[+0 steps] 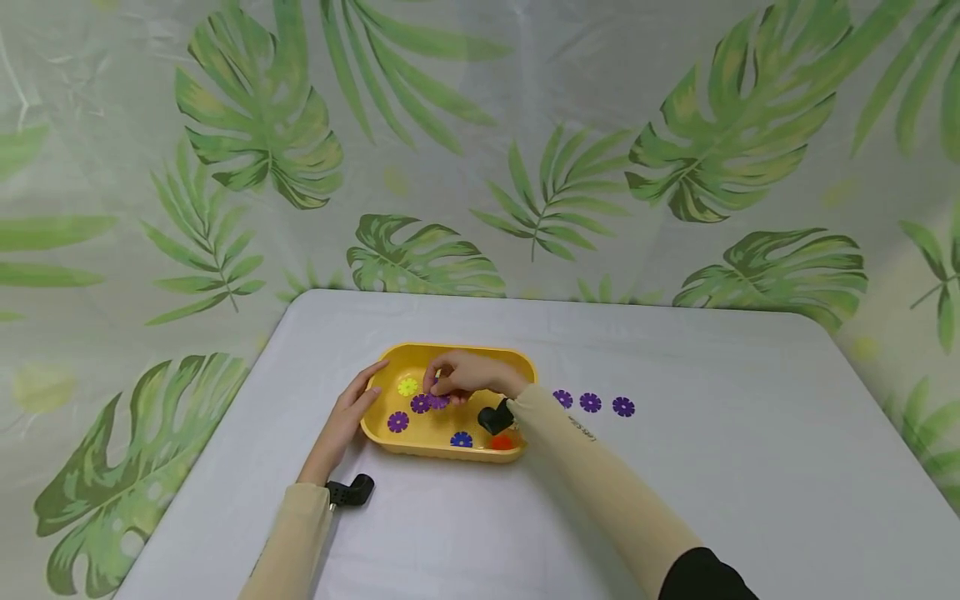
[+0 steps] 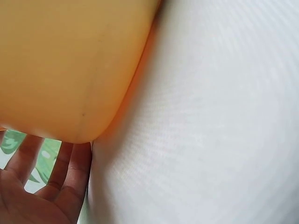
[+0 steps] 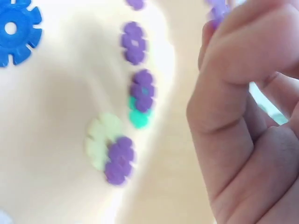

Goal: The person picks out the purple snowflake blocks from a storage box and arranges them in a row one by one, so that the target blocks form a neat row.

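Right hand [image 1: 471, 373] pinches a purple flower-shaped plastic piece [image 3: 218, 10] at its fingertips over the yellow oblong plastic tray [image 1: 442, 452], while left hand [image 1: 348, 410], fingers extended, touches the tray's left end, probably to stop it sliding, more purple pieces [image 1: 590, 403] lying tray-right.
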{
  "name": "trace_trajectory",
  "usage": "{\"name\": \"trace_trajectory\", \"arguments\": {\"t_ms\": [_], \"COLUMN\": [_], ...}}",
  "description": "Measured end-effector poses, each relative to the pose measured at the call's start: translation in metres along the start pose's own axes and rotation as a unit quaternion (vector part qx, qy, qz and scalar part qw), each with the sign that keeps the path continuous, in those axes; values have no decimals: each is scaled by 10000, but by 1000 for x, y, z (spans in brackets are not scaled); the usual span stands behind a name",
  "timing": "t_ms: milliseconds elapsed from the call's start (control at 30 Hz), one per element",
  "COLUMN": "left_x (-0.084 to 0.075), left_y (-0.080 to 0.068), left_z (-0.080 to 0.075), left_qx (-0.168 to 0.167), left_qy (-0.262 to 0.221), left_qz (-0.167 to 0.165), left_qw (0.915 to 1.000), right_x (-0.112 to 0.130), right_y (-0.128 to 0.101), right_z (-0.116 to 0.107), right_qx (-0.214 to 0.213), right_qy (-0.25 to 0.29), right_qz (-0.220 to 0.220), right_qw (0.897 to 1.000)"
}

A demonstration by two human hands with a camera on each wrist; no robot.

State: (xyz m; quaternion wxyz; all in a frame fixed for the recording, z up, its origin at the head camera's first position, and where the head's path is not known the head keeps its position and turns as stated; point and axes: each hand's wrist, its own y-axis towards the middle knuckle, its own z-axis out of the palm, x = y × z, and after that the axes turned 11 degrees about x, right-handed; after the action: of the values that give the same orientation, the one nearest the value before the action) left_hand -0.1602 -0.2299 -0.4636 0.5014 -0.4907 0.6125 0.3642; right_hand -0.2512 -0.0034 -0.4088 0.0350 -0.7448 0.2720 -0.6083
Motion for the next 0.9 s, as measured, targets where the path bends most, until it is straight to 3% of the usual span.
{"name": "trace_trajectory", "arguments": {"t_ms": [200, 400, 667, 900], "left_x": [-13, -14, -15, -17], "left_y": [-5, -6, -6, -6], "left_z": [3, 3, 3, 4], "left_qx": [15, 1, 23, 29], "left_qy": [59, 83, 73, 56], "left_qz": [-58, -50, -78, -103], "left_qw": [10000, 10000, 9999, 9999], "right_x": [0, -14, -60, -113], "right_y": [-32, -74, -136, -184], "right_z": [-19, -37, -57, -60], "right_qx": [-200, -518, -1174, -1733], "right_qy": [236, 464, 587, 784], "right_qz": [-602, -655, -364, -189], "right_qw": [9977, 9954, 9907, 9816]}}
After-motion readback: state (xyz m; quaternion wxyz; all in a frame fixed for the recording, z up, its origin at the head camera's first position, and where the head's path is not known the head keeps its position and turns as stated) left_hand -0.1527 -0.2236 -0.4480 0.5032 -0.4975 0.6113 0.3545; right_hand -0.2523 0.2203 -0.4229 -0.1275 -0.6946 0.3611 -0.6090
